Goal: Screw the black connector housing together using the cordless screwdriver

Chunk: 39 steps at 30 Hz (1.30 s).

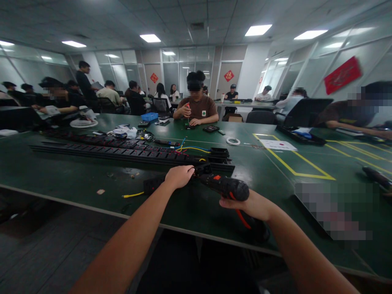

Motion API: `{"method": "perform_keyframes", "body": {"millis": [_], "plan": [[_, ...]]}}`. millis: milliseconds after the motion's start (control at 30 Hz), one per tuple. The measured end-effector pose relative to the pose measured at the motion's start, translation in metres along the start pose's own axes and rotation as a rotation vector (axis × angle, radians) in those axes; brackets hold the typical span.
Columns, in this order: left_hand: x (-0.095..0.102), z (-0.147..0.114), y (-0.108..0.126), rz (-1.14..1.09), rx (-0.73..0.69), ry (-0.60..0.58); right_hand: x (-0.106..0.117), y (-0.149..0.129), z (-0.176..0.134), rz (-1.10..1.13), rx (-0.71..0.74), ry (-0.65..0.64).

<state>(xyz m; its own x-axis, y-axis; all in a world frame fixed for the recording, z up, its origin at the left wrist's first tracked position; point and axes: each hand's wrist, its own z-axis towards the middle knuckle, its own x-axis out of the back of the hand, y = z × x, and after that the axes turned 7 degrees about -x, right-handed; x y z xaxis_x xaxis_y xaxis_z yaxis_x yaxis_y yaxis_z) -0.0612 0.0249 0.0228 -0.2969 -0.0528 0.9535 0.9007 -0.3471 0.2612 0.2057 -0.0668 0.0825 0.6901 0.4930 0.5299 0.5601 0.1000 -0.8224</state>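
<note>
My right hand (249,204) is wrapped around the grip of a black and orange cordless drill (223,184), whose nose points away from me to the left. Near that nose, my left hand (180,176) is closed, its fingertips around something small that I cannot make out. Under and beside my left hand lies a black part (151,185), with a yellow wire (134,195) coming out of its left end. Just beyond both hands runs a long black power strip (122,156) with a row of sockets. Blue and yellow wires (191,148) stick out near its right end.
Small scraps (101,191) lie on the green table (76,183). Farther back are a white tape roll (233,141), a blue basket (149,116) and a paper sheet (278,145) by yellow tape lines. Across the table a person (197,108) works with a red-handled screwdriver.
</note>
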Motion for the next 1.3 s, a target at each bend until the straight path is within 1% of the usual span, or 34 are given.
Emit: {"method": "perform_keyframes", "body": {"millis": [233, 333, 500, 733, 1100, 1300], "plan": [[-0.0005, -0.0002, -0.0006, 0.004, -0.001, -0.001, 0.0002, 0.0013, 0.001, 0.003, -0.032, -0.023], [-0.0009, 0.0002, -0.0007, 0.011, -0.006, 0.004, -0.0002, 0.0038, 0.0019, -0.004, -0.022, -0.033], [-0.0008, -0.0002, -0.0001, 0.023, -0.009, 0.005, -0.0007, 0.0074, 0.003, 0.006, -0.01, -0.015], [0.0014, -0.0007, 0.0012, 0.009, -0.009, 0.0, 0.0, 0.0042, 0.0019, 0.006, 0.042, 0.0], [0.0007, -0.0002, -0.0009, 0.01, -0.002, -0.011, 0.0005, -0.0013, -0.0003, -0.016, 0.033, -0.006], [0.0004, -0.0006, -0.0018, 0.012, -0.007, 0.0, 0.0014, 0.0012, 0.0013, -0.009, 0.024, -0.02]]}}
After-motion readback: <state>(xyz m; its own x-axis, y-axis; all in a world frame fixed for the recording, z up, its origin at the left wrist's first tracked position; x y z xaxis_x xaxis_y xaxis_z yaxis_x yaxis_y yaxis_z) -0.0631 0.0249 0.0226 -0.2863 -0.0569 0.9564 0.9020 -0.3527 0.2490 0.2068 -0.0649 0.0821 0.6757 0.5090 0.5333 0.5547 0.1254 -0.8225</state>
